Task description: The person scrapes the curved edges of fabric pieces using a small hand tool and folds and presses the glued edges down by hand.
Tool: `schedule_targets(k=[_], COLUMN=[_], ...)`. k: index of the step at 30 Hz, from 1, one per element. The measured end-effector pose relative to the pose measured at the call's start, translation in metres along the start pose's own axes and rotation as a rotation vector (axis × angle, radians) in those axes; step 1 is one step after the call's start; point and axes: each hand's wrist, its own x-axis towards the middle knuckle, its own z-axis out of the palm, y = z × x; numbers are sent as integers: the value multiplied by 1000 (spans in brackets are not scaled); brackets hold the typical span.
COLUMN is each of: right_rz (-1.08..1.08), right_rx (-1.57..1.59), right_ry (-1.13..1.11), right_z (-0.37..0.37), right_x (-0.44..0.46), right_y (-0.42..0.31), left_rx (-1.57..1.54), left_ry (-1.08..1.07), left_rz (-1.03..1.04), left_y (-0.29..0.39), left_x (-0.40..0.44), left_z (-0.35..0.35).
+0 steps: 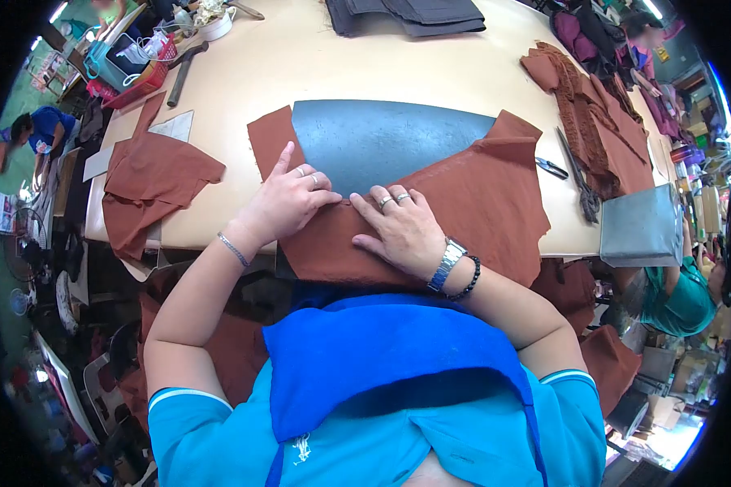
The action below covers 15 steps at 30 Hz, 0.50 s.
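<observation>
Rust-brown fabric (495,207): my right hand (404,234) (twelve o'clock, fingers spread) should steady it; my left hand (294,197) (eleven; hold unclear) should align its edge (345,202).

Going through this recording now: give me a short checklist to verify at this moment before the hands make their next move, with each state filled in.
1. Left hand at the brown fabric: ok, its fingers meet the upper edge.
2. Right hand on the fabric: ok, it lies palm down.
3. Fabric wholly on the table: not ok, its near edge appears to reach past the table's edge.
4. Scissors away from both hands: ok, they lie apart, to the right.
5. Fabric's underside against the dark sheet: cannot tell, hidden.
</observation>
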Motion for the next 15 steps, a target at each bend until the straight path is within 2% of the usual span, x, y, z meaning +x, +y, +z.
schedule_targets(k=[9, 15], right_rz=[24, 30], right_rx=[-34, -53], right_ry=[-105, -185], right_z=[-12, -20], right_x=[8, 32], right_y=[-5, -14], left_rx=[105, 92], left_ry=[-39, 72], left_rz=[-17, -6], left_y=[-15, -23], left_x=[-6, -14], left_z=[-6, 4])
